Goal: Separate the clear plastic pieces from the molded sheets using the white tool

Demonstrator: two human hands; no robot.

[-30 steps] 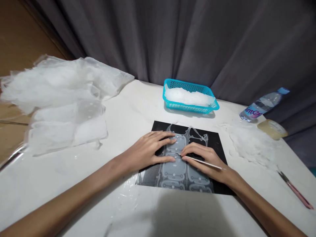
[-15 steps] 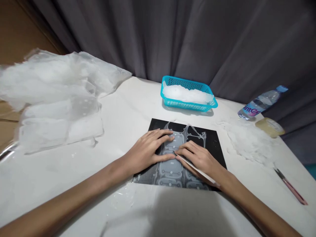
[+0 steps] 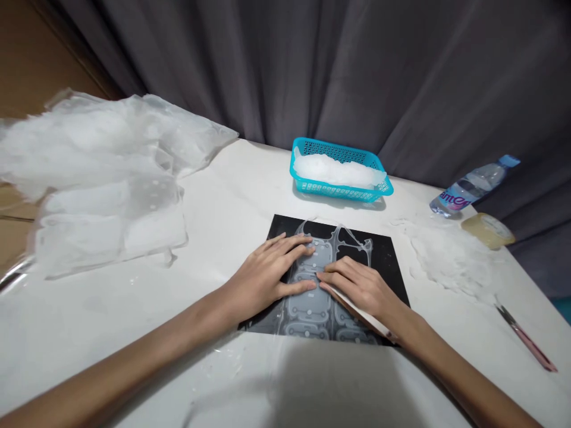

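In the right hand, the white tool slants, tip forward-left.

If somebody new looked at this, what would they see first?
Probably the bright blue basket, heaped with white stuff, near the dark curtain. Next, in the middle, the left hand resting on a clear patterned sheet over a black board, while the right hand holds a thin white tool. A big whitish plastic pile sits on the left.
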